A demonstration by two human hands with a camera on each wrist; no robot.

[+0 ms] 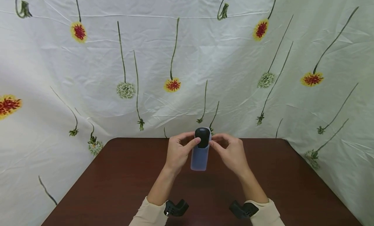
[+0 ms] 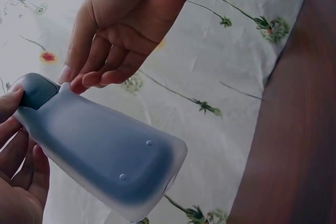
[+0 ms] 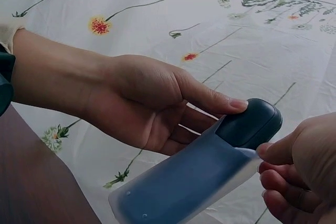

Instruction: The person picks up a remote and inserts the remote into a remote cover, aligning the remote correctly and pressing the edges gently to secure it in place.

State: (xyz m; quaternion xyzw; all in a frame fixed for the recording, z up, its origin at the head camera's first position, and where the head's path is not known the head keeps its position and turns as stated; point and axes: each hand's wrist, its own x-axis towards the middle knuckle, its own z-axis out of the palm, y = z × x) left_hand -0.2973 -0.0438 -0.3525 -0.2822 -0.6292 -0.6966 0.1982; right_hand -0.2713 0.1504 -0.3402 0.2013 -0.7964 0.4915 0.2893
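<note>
Bottle (image 1: 200,156) held above tabletop (image 1: 117,180), near far edge; left hand (image 1: 178,153) fingers curled round neck, thumb on black cap (image 1: 203,137); right hand (image 1: 232,154) fingers pinch beside cap. Risk: smooth body slips, drops; cap pops, contents spill

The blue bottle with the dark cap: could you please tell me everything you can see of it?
The blue bottle is a flattish, translucent pale-blue container, wide at the base and narrowing toward a rounded dark cap. It looks like soft plastic, and two small bumps show on its underside. It is held above the brown table, cap pointing away from the person. The left hand grips one side, thumb on the cap; the right hand pinches it near the cap. The cap appears closed.
</note>
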